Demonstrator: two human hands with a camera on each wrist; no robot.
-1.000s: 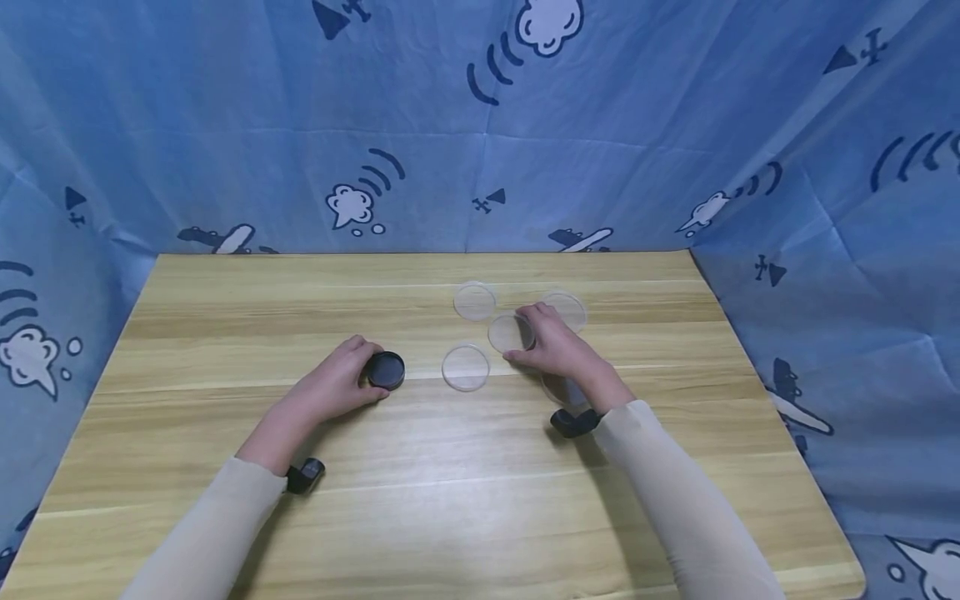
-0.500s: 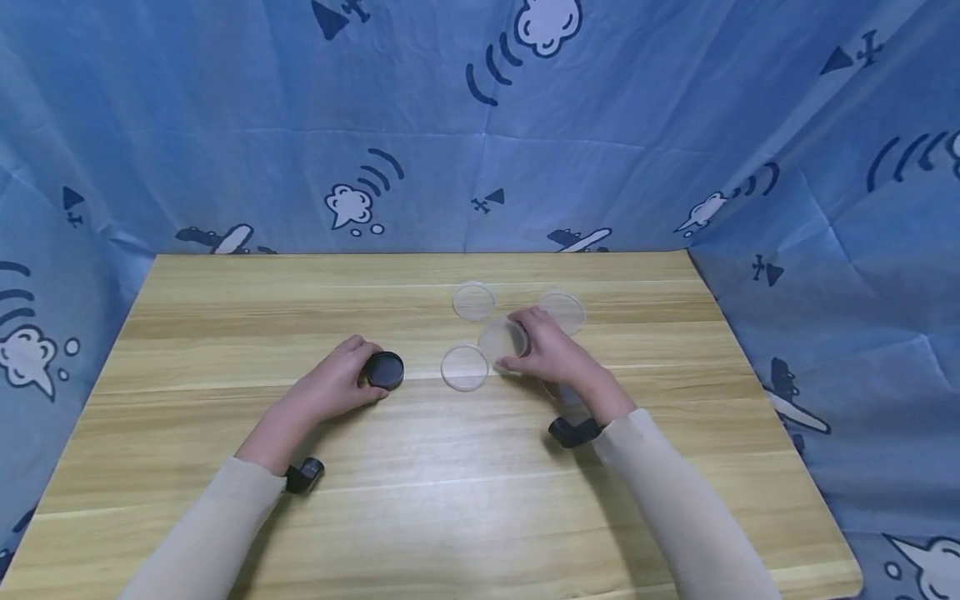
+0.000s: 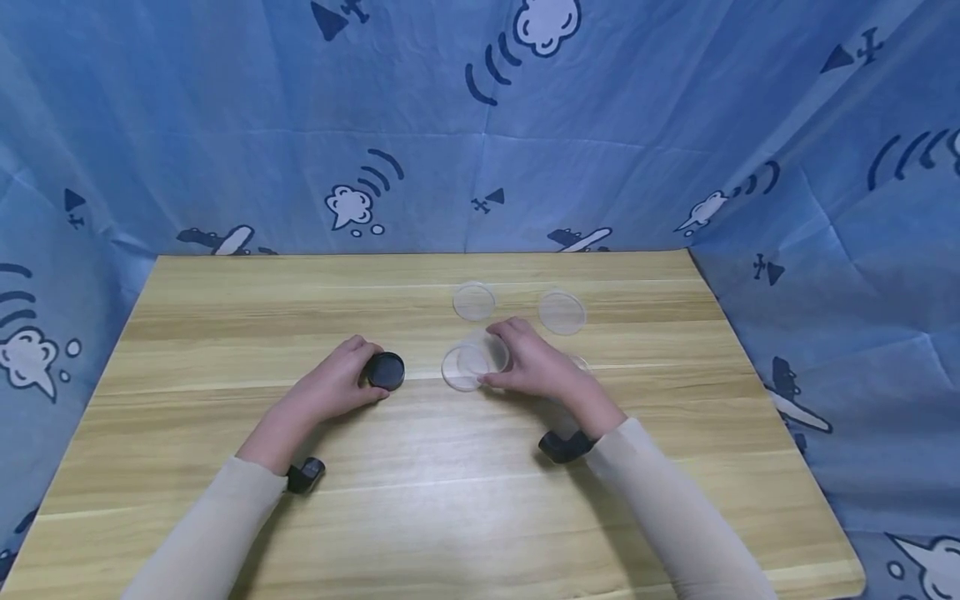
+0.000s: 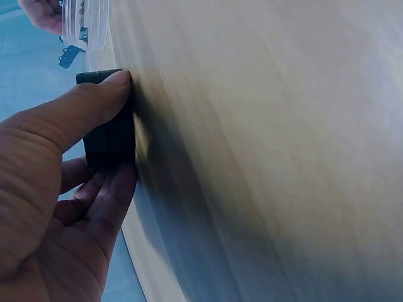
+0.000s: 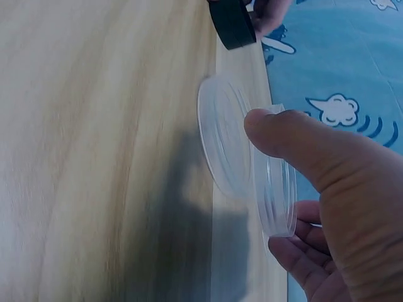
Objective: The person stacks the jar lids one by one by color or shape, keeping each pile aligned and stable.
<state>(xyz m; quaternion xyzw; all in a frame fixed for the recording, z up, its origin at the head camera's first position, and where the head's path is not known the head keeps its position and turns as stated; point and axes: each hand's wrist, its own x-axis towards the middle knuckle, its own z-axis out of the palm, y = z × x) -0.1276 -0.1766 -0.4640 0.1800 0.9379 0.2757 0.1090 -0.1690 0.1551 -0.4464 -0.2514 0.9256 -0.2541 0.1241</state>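
My left hand [image 3: 337,383] grips a small black round cap [image 3: 386,371] by its sides, left of the table's middle. In the left wrist view thumb and fingers pinch opposite sides of the black cap [image 4: 111,135]. My right hand [image 3: 528,362] holds a clear, shallow round plastic dish [image 5: 275,195] between thumb and fingers. This dish is above and slightly right of another clear dish [image 3: 454,375], overlapping it in the head view. In the right wrist view the lower clear dish [image 5: 220,135] lies on the wood; whether the two touch, I cannot tell.
Two more clear dishes lie farther back, one at the rear middle [image 3: 474,301] and one to its right [image 3: 562,312]. Another clear rim [image 3: 579,363] shows partly behind my right wrist. A blue printed curtain [image 3: 420,100] hangs behind the wooden table [image 3: 420,517].
My right hand has moved left and nearer to me with the clear dish, from beside the rear right dish to over the front one. My left hand and the black cap stay put.
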